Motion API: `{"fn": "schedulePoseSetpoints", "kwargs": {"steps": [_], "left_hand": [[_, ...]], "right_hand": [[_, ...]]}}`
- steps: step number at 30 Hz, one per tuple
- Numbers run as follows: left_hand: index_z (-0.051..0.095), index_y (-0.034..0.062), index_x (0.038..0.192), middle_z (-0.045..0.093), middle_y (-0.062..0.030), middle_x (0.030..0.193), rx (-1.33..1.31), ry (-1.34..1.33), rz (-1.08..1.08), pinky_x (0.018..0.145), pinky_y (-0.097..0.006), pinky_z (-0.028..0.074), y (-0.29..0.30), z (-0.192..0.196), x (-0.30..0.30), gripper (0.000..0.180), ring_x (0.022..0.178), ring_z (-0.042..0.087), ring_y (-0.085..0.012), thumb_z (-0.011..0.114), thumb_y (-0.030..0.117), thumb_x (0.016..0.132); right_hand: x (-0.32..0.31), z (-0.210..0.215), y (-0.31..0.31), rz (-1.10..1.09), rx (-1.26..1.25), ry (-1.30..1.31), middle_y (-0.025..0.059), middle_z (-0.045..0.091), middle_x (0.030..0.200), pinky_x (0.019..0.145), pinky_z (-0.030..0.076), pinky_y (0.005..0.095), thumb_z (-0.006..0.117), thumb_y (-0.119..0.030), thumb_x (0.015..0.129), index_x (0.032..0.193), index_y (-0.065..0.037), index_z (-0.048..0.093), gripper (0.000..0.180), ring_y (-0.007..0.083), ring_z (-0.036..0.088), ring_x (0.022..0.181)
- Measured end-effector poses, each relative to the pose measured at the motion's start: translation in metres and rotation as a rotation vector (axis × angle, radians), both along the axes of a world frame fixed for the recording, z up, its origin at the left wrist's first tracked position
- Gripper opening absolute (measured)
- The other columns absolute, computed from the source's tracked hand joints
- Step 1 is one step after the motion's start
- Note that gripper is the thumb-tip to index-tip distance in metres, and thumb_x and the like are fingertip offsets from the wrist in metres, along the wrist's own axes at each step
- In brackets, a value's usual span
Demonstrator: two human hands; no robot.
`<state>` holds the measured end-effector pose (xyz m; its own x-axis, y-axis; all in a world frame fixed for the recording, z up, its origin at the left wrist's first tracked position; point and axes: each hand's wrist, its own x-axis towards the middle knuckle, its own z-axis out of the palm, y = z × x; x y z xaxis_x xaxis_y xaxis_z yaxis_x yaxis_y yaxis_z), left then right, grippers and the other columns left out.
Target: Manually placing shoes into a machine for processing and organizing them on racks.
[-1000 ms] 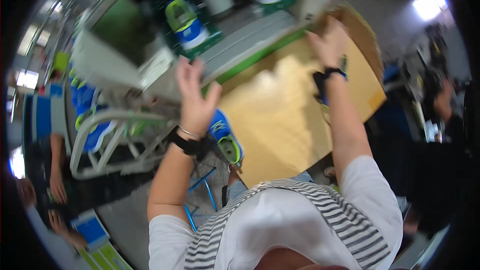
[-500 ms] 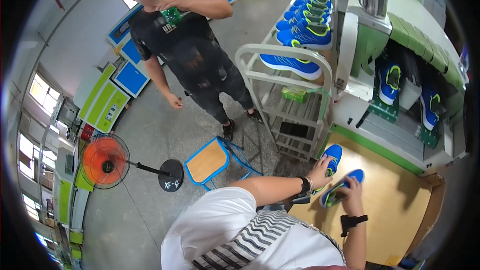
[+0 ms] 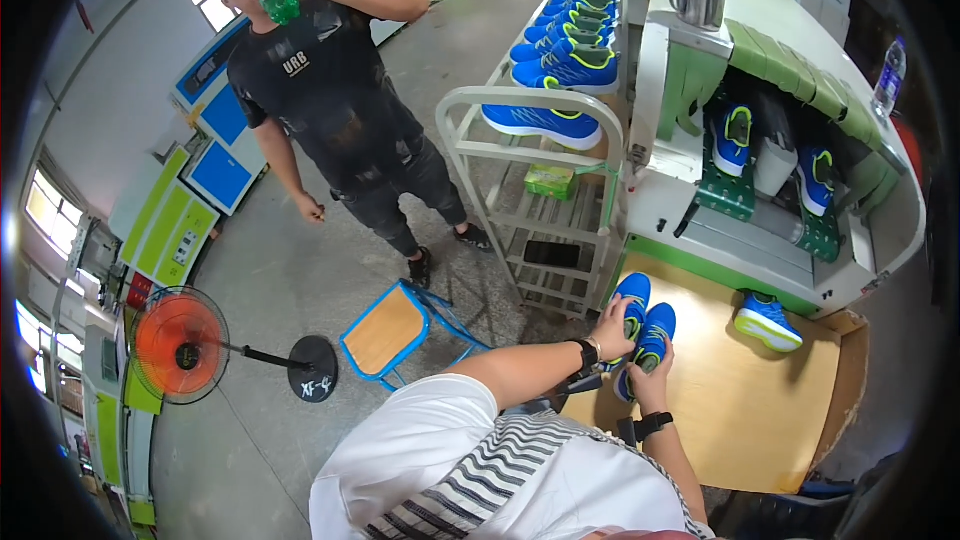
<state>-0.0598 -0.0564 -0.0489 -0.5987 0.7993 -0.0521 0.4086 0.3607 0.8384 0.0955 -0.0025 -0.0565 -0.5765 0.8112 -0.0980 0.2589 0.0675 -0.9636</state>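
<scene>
Side by side over the left part of the tan tabletop (image 3: 740, 420) are two blue sports shoes with yellow-green trim. My left hand (image 3: 613, 333) is closed around the left shoe (image 3: 632, 290) near its opening. Around the heel end of the right shoe (image 3: 659, 322) my right hand (image 3: 654, 372) has its fingers curled. Both toes point away from me. A third blue shoe (image 3: 768, 324) with a white and yellow-green sole rests tilted near the machine, beyond my right hand. My fingers partly hide both held shoes.
A metal rack (image 3: 455, 130) carries a row of blue shoes (image 3: 545, 125). Two more shoes (image 3: 733, 143) sit in the machine (image 3: 745, 255), with a steel mug (image 3: 698, 0) on top. A stool (image 3: 385, 330) and fan (image 3: 180, 345) stand left. A person (image 3: 335, 100) drinks from a green bottle.
My right hand has brought its shoe left and turned it alongside the other one. A third shoe now lies on the tabletop near the machine. The whole view has shifted slightly.
</scene>
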Motion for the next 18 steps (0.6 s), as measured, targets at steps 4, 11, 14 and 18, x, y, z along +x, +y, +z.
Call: {"fn": "schedulePoseSetpoints", "kwargs": {"steps": [4,11,14,18], "left_hand": [[0.027,0.0093,0.144,0.022,-0.0295,0.149,-0.013,0.005,-0.026,0.116,-0.044,0.023,0.0018,0.0004,0.0012,0.094,0.142,0.020,-0.0426,0.076,0.013,0.064],[0.024,0.0090,0.145,0.021,-0.0289,0.150,-0.040,-0.001,-0.048,0.116,-0.044,0.022,-0.0013,0.0042,0.0053,0.094,0.142,0.019,-0.0430,0.076,0.017,0.068],[0.025,0.0093,0.146,0.021,-0.0290,0.150,-0.041,-0.009,-0.039,0.116,-0.045,0.022,-0.0023,0.0042,0.0055,0.093,0.142,0.019,-0.0429,0.076,0.016,0.068],[0.025,0.0093,0.145,0.021,-0.0287,0.150,-0.015,0.012,-0.041,0.116,-0.045,0.023,-0.0003,-0.0017,0.0041,0.092,0.142,0.020,-0.0425,0.075,0.016,0.068]], "right_hand": [[0.0003,0.0029,-0.0023,-0.041,0.013,-0.022,0.0219,0.029,0.143,0.113,0.028,0.0408,0.068,0.001,0.068,0.145,-0.005,0.024,0.090,0.0363,0.032,0.134],[0.0039,0.0013,-0.0039,-0.056,0.071,-0.036,0.0230,0.030,0.142,0.113,0.028,0.0417,0.066,0.003,0.068,0.144,-0.003,0.025,0.086,0.0383,0.033,0.133],[0.0037,0.0025,-0.0042,-0.052,0.066,-0.042,0.0229,0.030,0.142,0.113,0.029,0.0410,0.066,0.003,0.068,0.144,-0.003,0.026,0.086,0.0379,0.034,0.133],[0.0027,-0.0012,-0.0044,-0.066,0.101,-0.023,0.0202,0.034,0.138,0.108,0.035,0.0387,0.065,0.004,0.068,0.145,-0.007,0.026,0.087,0.0337,0.040,0.127]]}}
